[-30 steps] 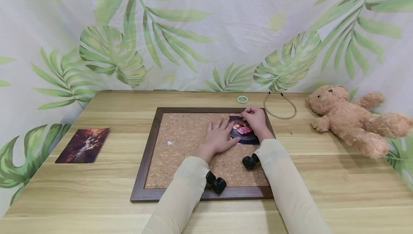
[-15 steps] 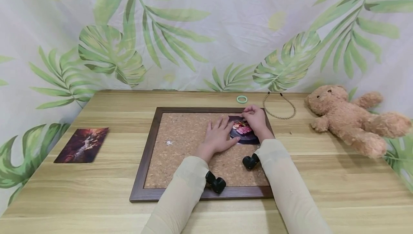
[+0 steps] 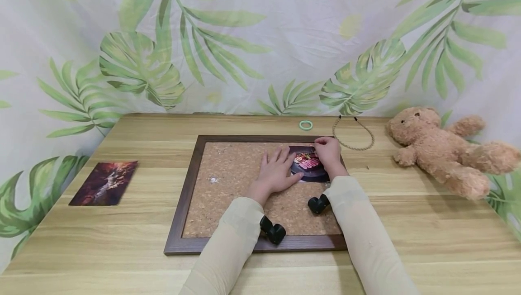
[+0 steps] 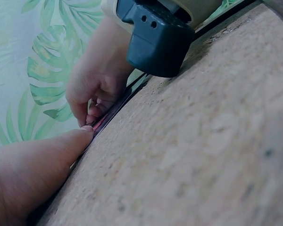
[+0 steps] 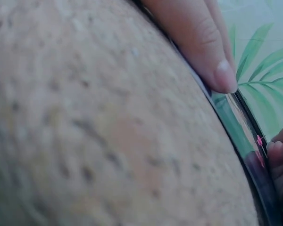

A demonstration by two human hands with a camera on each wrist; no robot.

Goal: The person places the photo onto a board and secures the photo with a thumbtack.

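Observation:
A dark glossy photo print [image 3: 311, 175] with pink lettering lies at the upper right of a cork board [image 3: 229, 209] with a brown frame. My left hand [image 3: 276, 170] rests flat, its fingers spread over the cork and photo's left side; its thumb [image 5: 210, 52] touches the photo's edge. At the photo's upper right corner, my right hand [image 3: 329, 154] has curled fingers close to the surface. In the right wrist view, its fingertips [image 5: 277, 150] are beside a tiny pink thing [image 5: 259, 140], perhaps a pushpin. Whether they hold anything is hidden.
Another dark print [image 3: 105, 183] lies on the table to the left. Behind the board are a green ring [image 3: 305, 125] and a thin chain-like loop [image 3: 355, 149]. A plush bear [image 3: 441, 150] lies at the right. A tiny bit [image 3: 368, 167] lies near the chain.
My right hand has shifted slightly right along the photo's top edge, uncovering more of the photo. My left hand has stayed in place.

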